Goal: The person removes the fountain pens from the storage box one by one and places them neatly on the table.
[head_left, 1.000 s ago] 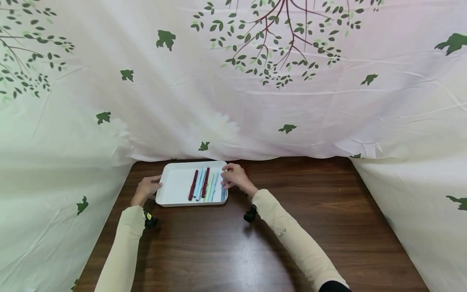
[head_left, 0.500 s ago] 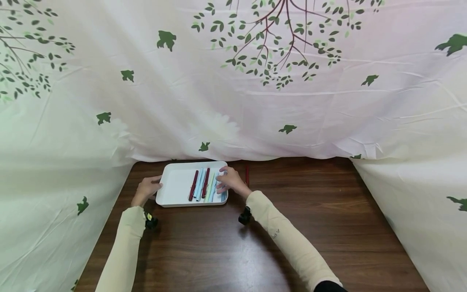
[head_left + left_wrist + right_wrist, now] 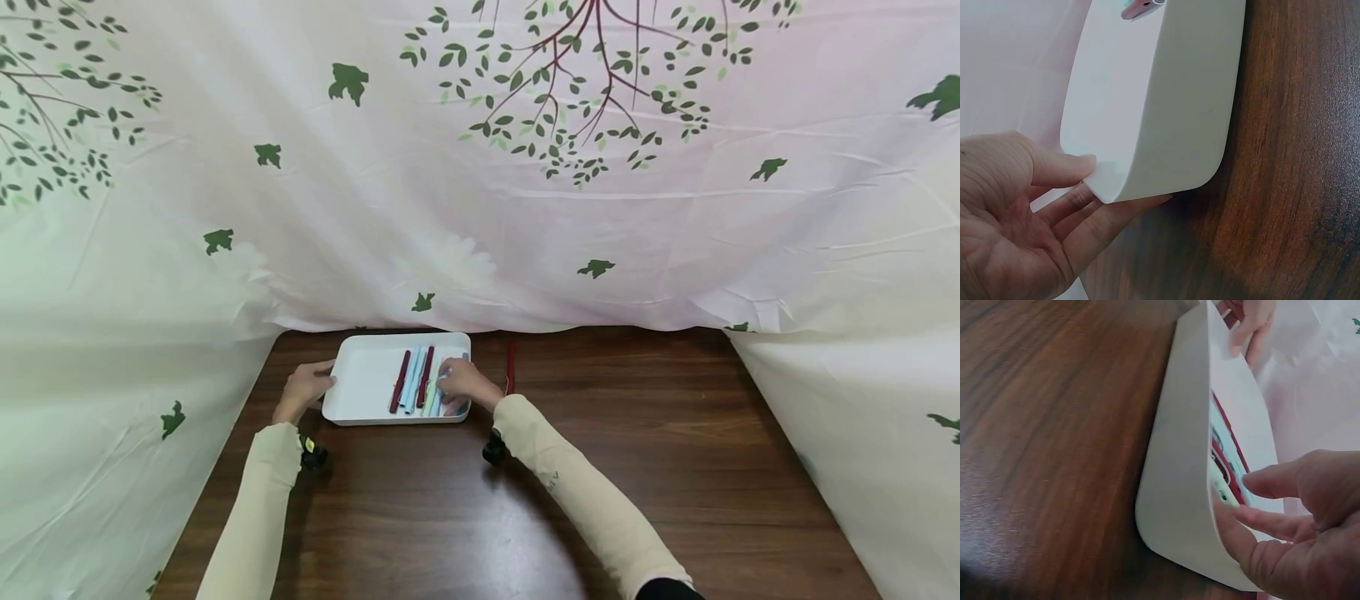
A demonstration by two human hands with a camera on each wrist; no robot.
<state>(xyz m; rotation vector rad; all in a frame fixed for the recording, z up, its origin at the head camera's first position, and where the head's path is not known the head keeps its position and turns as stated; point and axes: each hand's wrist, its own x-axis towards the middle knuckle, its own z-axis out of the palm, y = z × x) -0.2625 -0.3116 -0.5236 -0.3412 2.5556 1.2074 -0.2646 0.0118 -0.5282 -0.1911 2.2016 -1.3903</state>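
Note:
A white tray (image 3: 362,383) lies at the table's back left with several pens in its right half: dark red (image 3: 400,382), light blue (image 3: 411,382) and pale green (image 3: 430,398). My left hand (image 3: 303,388) grips the tray's left end; in the left wrist view, that hand (image 3: 1029,212) has its thumb on the rim and fingers beneath. My right hand (image 3: 467,385) is over the rightmost pens, covering part of them. The right wrist view shows that hand (image 3: 1310,525) inside the tray (image 3: 1175,444), thumb and fingers apart beside the pens; exact contact is unclear.
A red pen (image 3: 511,368) lies on the dark wooden table (image 3: 637,433), just right of the tray. Patterned cloth (image 3: 525,233) hangs behind the table and along both sides.
My right hand has moved left from the tray's right edge, farther over the pens. The red pen on the table has come into fuller view. My left hand keeps its grip on the tray.

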